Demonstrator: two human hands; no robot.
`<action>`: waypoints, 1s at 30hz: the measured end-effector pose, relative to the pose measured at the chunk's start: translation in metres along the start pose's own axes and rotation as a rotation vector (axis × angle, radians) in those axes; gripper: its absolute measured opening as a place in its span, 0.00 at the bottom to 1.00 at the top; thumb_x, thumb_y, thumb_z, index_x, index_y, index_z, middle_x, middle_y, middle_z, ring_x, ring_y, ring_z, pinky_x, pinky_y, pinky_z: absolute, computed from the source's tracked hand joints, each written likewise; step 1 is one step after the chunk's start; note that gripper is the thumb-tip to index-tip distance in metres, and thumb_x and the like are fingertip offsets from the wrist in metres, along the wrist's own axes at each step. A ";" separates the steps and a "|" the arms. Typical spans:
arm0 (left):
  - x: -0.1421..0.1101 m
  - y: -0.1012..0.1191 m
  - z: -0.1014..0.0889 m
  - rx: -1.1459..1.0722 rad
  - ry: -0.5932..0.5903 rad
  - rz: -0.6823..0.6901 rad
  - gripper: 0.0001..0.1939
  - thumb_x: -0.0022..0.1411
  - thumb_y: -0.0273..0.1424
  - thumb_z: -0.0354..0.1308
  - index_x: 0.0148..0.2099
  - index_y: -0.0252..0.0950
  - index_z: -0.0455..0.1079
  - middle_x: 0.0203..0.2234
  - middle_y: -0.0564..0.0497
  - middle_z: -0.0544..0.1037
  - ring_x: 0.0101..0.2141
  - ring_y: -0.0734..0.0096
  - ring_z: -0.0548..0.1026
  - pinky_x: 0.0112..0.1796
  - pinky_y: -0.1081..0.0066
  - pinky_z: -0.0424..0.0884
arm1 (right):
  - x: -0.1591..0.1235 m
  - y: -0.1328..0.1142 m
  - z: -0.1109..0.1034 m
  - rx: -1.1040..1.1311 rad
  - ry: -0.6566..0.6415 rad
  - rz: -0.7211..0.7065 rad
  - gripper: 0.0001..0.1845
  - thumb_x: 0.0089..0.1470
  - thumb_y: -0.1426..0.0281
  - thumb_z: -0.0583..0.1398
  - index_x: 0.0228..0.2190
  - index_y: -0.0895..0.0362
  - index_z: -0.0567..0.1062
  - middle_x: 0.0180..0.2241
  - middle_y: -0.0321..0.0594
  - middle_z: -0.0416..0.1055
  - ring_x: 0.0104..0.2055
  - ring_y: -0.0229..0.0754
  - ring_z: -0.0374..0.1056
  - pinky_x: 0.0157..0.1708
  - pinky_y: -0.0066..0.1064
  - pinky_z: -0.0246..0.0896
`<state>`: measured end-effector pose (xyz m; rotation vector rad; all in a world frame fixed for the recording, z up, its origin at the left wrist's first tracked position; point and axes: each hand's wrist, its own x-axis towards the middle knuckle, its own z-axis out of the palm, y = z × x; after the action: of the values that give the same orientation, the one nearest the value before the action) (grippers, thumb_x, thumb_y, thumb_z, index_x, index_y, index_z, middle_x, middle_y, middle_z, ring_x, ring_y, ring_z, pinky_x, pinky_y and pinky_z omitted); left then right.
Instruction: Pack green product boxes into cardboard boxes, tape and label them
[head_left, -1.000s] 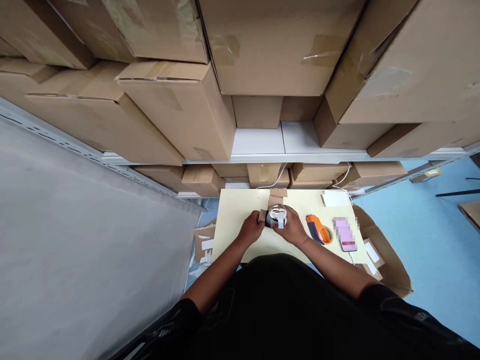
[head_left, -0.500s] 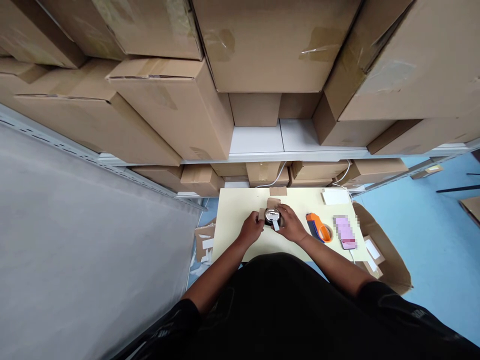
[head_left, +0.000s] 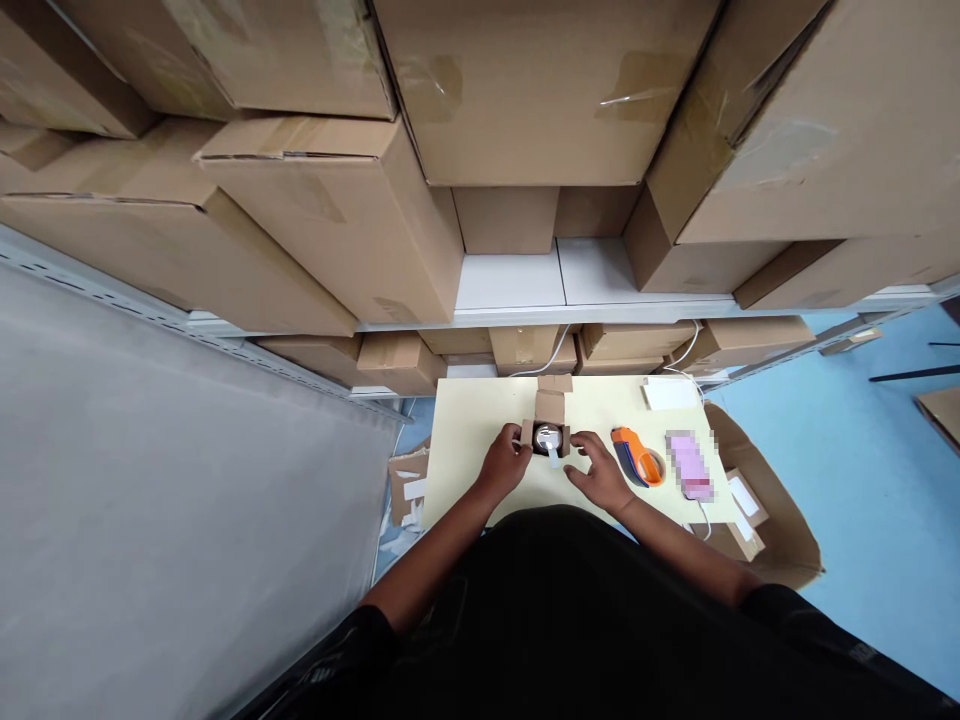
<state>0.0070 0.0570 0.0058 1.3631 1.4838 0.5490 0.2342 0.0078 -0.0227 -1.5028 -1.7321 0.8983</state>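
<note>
A small cardboard box (head_left: pixel 550 406) stands open on the table, its lid folded back away from me and its side flaps raised. Inside sits a round, shiny silver object (head_left: pixel 548 437) with a pale strip hanging over the front; its exact kind is not clear. My left hand (head_left: pixel 504 462) is closed on the box's left flap, thumb and fingers pinched. On the other side, my right hand (head_left: pixel 602 478) has its fingers apart by the right flap and holds nothing. Whether a fingertip touches that flap I cannot tell.
An orange and blue tape dispenser (head_left: pixel 637 458) lies right of my right hand, then a phone (head_left: pixel 690 465) on a cable. A white box (head_left: pixel 670 393) lies at the table's back right. Cardboard boxes (head_left: pixel 409 220) fill the shelves ahead; a large open carton (head_left: pixel 787 510) stands at right.
My right hand has come off the round object and moved right, its fingers opening. The object sits lower within the box, and the lid and right flap show more. My left hand stays at the left flap.
</note>
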 end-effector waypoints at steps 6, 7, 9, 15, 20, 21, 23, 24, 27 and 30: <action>-0.002 0.000 0.005 0.074 -0.009 0.246 0.22 0.60 0.26 0.59 0.57 0.40 0.67 0.55 0.45 0.72 0.49 0.63 0.75 0.43 0.66 0.75 | 0.006 -0.004 0.004 -0.122 -0.050 -0.129 0.30 0.55 0.70 0.61 0.60 0.51 0.69 0.59 0.51 0.65 0.63 0.55 0.64 0.63 0.53 0.64; -0.001 -0.001 0.005 0.105 -0.033 0.279 0.22 0.60 0.25 0.59 0.57 0.41 0.68 0.56 0.45 0.71 0.51 0.62 0.75 0.46 0.65 0.76 | 0.007 -0.003 0.004 -0.149 -0.058 -0.135 0.32 0.54 0.70 0.61 0.61 0.51 0.68 0.59 0.51 0.64 0.63 0.55 0.64 0.63 0.54 0.64; 0.001 -0.004 0.005 0.166 -0.070 0.316 0.22 0.60 0.25 0.59 0.56 0.41 0.70 0.59 0.45 0.68 0.54 0.60 0.73 0.50 0.63 0.76 | 0.009 0.000 0.004 -0.207 -0.078 -0.147 0.33 0.53 0.71 0.61 0.62 0.51 0.68 0.60 0.52 0.64 0.63 0.57 0.63 0.63 0.54 0.64; 0.004 -0.010 0.000 0.291 -0.061 0.372 0.18 0.62 0.25 0.59 0.54 0.41 0.72 0.54 0.45 0.71 0.55 0.59 0.73 0.58 0.59 0.72 | 0.010 0.003 0.010 -0.337 -0.081 -0.220 0.30 0.55 0.71 0.61 0.60 0.54 0.71 0.58 0.53 0.67 0.60 0.57 0.65 0.60 0.52 0.67; 0.011 -0.013 -0.002 0.229 -0.035 0.410 0.12 0.62 0.27 0.60 0.48 0.40 0.75 0.51 0.46 0.72 0.53 0.60 0.74 0.57 0.59 0.73 | 0.010 0.006 0.014 -0.371 -0.029 -0.283 0.27 0.57 0.71 0.61 0.59 0.56 0.71 0.55 0.54 0.68 0.57 0.56 0.66 0.56 0.52 0.70; 0.017 -0.011 -0.003 0.190 -0.017 0.395 0.11 0.62 0.28 0.60 0.48 0.40 0.74 0.51 0.46 0.73 0.53 0.60 0.74 0.56 0.59 0.73 | 0.010 0.007 0.014 -0.373 -0.023 -0.299 0.27 0.58 0.71 0.61 0.58 0.56 0.71 0.55 0.54 0.68 0.57 0.56 0.66 0.56 0.51 0.71; 0.036 -0.006 -0.004 0.093 0.016 0.300 0.15 0.63 0.28 0.59 0.52 0.40 0.73 0.54 0.44 0.73 0.55 0.58 0.73 0.56 0.58 0.73 | 0.009 0.008 0.014 -0.377 -0.017 -0.323 0.25 0.59 0.71 0.60 0.58 0.56 0.71 0.55 0.54 0.68 0.57 0.56 0.67 0.55 0.51 0.71; 0.048 -0.002 -0.005 0.035 0.023 0.221 0.20 0.63 0.28 0.60 0.57 0.39 0.70 0.57 0.43 0.73 0.57 0.57 0.72 0.55 0.58 0.73 | 0.009 0.009 0.014 -0.379 -0.016 -0.329 0.24 0.60 0.71 0.60 0.58 0.56 0.72 0.55 0.54 0.68 0.57 0.55 0.67 0.55 0.51 0.72; 0.080 0.012 -0.009 -0.146 -0.081 0.017 0.32 0.61 0.25 0.60 0.66 0.37 0.61 0.59 0.39 0.72 0.56 0.58 0.74 0.55 0.58 0.72 | 0.010 0.009 0.014 -0.378 -0.004 -0.322 0.23 0.61 0.70 0.61 0.58 0.54 0.72 0.54 0.54 0.68 0.57 0.56 0.67 0.55 0.51 0.72; 0.089 0.023 -0.012 -0.259 -0.154 0.097 0.34 0.59 0.25 0.60 0.67 0.38 0.60 0.53 0.43 0.75 0.49 0.64 0.77 0.50 0.63 0.73 | 0.011 0.008 0.013 -0.345 -0.008 -0.301 0.24 0.61 0.68 0.62 0.58 0.53 0.72 0.54 0.53 0.68 0.57 0.55 0.67 0.54 0.50 0.72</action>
<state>0.0197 0.1484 -0.0019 1.2483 1.1828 0.6589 0.2260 0.0190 -0.0364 -1.3904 -2.1295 0.4682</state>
